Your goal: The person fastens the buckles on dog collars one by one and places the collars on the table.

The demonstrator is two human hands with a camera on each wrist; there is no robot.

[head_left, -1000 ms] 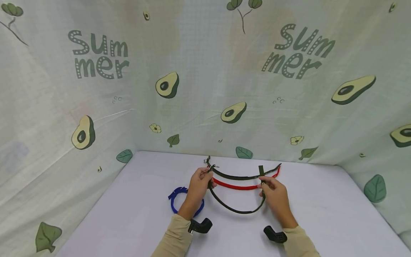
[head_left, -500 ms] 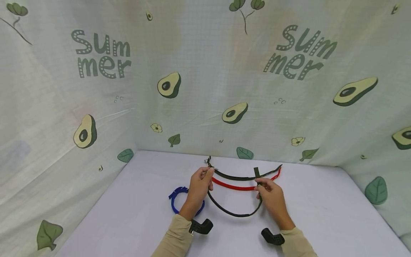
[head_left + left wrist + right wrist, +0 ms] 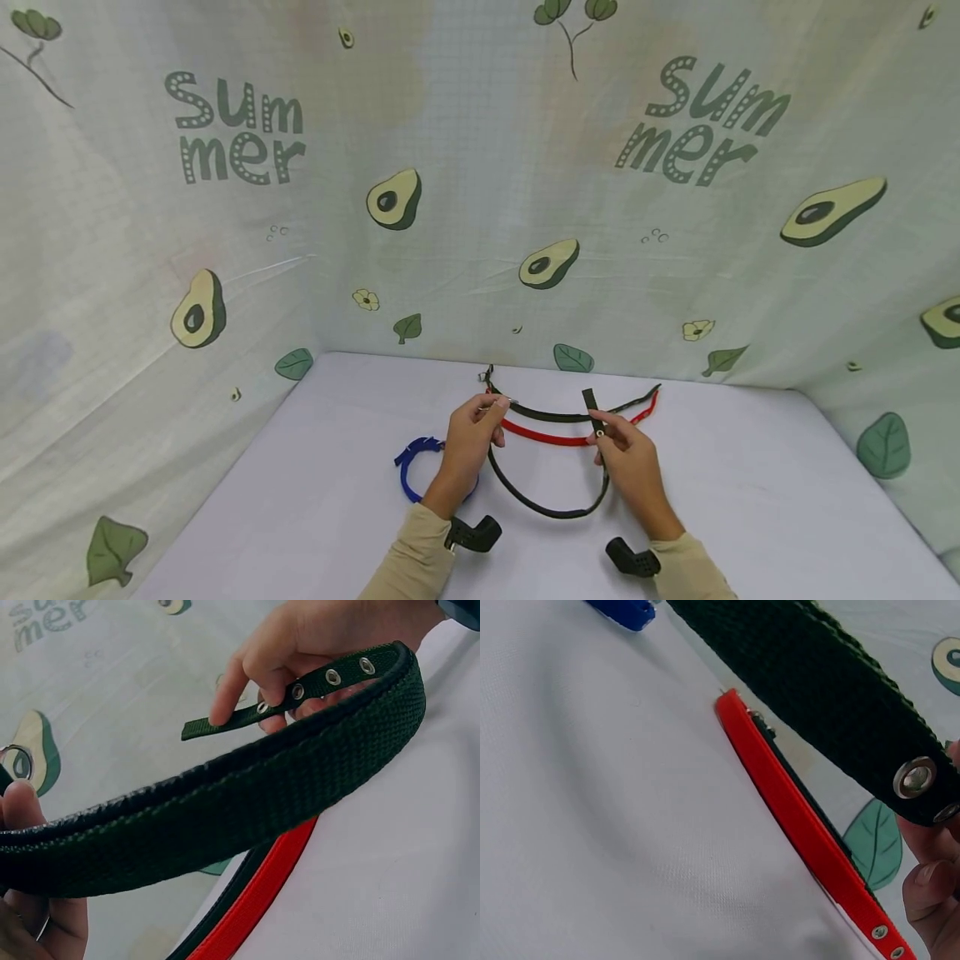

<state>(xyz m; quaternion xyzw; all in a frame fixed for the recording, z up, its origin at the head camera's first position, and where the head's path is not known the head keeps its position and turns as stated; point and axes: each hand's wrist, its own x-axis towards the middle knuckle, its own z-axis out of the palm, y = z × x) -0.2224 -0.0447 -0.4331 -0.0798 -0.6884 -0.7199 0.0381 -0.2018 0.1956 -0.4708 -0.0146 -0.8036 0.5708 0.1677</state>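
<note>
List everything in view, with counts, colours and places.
Table: 1, white, across the lower view
Backdrop: 1, pale, printed, behind the table
Red strap: 1, red, toward the table's back
Rear strap: 1, dark green, just behind the red strap
Blue strap: 1, blue, looped, left side of table
Held strap: 1, dark green, raised in front of the red strap
Wrist devices: 2, black, one per wrist
Sleeves: 2, beige, lower view
Left hand, right hand: 1 each, bare, pinching the held strap

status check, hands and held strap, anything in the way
Left hand grips green strap by one end, right hand pinches eyelet end. Strap sags between, ends apart. Red strap behind, likely no obstruction.
</note>
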